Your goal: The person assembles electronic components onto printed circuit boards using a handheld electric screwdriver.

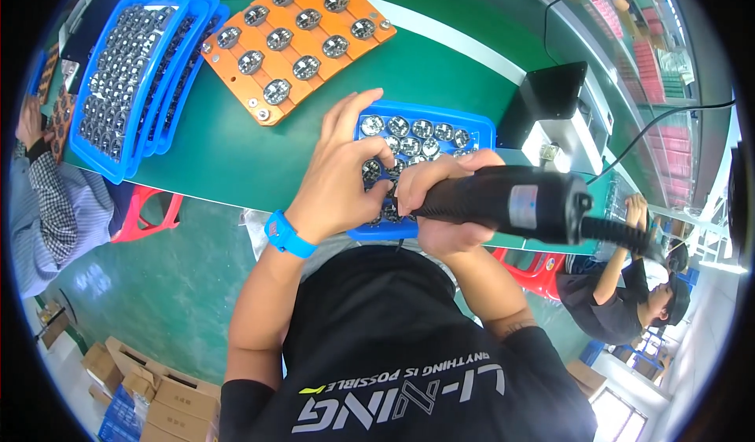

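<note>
My right hand [452, 198] is wrapped around a black electric screwdriver [511, 204] with a ribbed grip. Its working end is hidden behind my fingers. Just to the left, my left hand [338, 171], with a blue wristband [289, 235], reaches over the edge of a blue tray [486, 131]. The thumb and forefinger curl toward each other near the screwdriver's hidden end; what they grip cannot be made out. Several round metallic circuit boards [422, 129] lie in rows in this tray, partly covered by both hands.
An orange fixture [346, 29] holding several round boards lies beyond my left hand. Stacked blue trays [98, 155] of similar boards stand at left. A black-and-white device [562, 119] is at right. A cable [676, 110] hangs there. Co-workers sit on both sides.
</note>
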